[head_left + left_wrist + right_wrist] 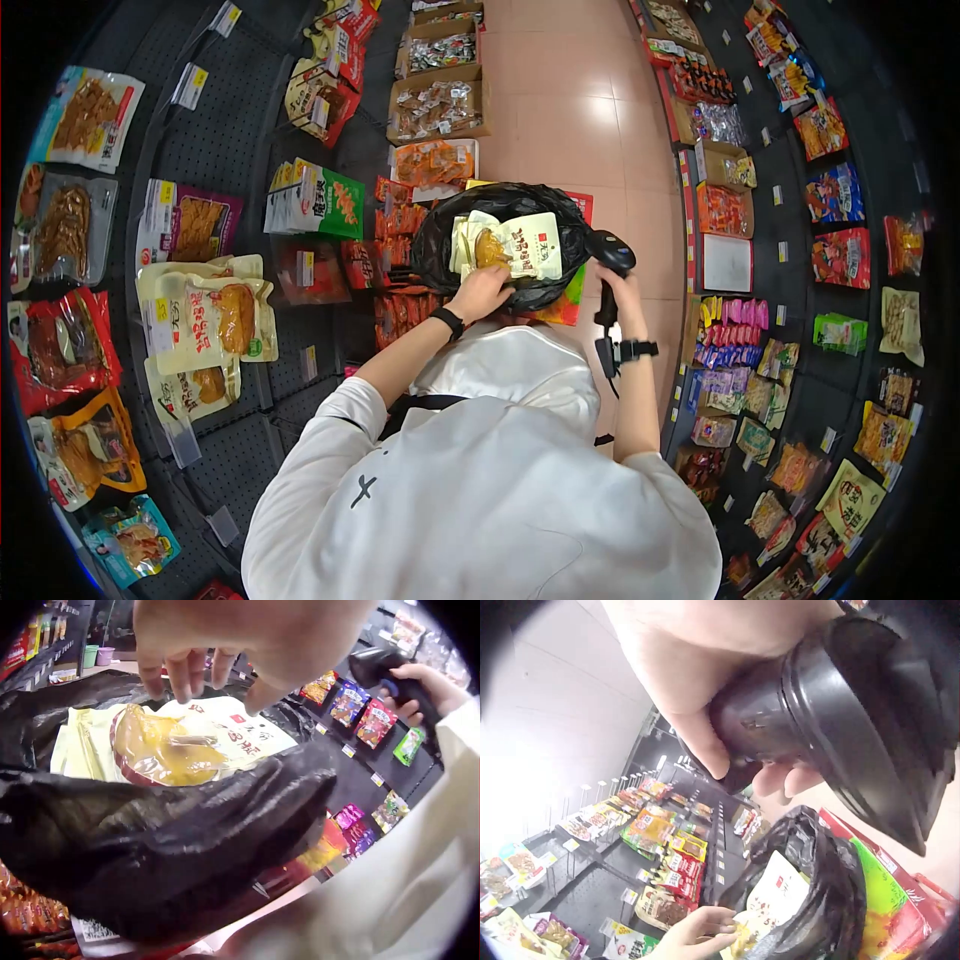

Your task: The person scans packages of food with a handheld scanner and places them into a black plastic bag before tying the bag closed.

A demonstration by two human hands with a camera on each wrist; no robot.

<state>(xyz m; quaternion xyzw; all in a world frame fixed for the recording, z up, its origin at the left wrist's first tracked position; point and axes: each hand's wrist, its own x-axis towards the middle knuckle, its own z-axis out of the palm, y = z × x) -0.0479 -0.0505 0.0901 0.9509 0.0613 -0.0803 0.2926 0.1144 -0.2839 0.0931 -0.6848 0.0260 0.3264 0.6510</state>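
A black plastic bag stands with its mouth wide in front of the person. Inside its mouth lie cream-coloured snack packs, the top one with a clear window showing a golden-brown piece of food. My left hand reaches over the near rim, its fingertips right at the top pack's edge, fingers loosely bent and not closed round it. To the right of the bag, my right hand grips a black handheld barcode scanner by its handle. The scanner's body fills much of the right wrist view.
Dark pegboard shelves line both sides with hanging snack packs; similar cream packs hang at the left. Cardboard boxes of snacks stand ahead along the left shelf. Pink floor tiles run down the aisle. A red and green box sits beside the bag.
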